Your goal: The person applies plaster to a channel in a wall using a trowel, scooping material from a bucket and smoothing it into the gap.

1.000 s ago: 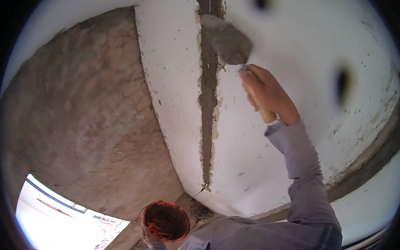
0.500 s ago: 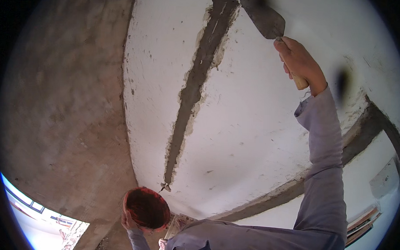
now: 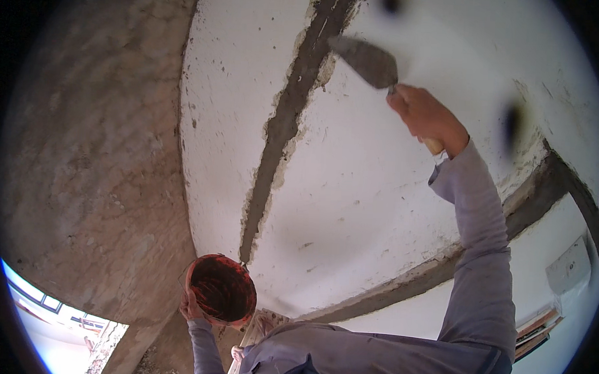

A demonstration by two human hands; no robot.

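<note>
My right hand (image 3: 430,119) is wrapped round the wooden handle of a pointed trowel (image 3: 370,63), high at the upper right. The trowel's tip lies over the edge of a grey mortar strip (image 3: 285,124) running down the white wall (image 3: 352,182); whether it touches is hard to tell. Low on the left, my left hand (image 3: 190,306) grips the side of a red-rimmed bucket (image 3: 222,290). Its mouth faces me, and reddish, dark smears coat the inside. The bucket is near the strip's lower end.
A brown, rough plaster surface (image 3: 96,160) fills the left. Another grey mortar band (image 3: 401,289) crosses the lower right wall. A bright window opening (image 3: 51,310) shows at lower left. Boards (image 3: 537,334) and a pale grey panel (image 3: 569,265) are at the far right.
My right hand has brought the trowel down and left, from beside the strip to over its edge. The bucket in my left hand has risen slightly, its mouth turned more toward me.
</note>
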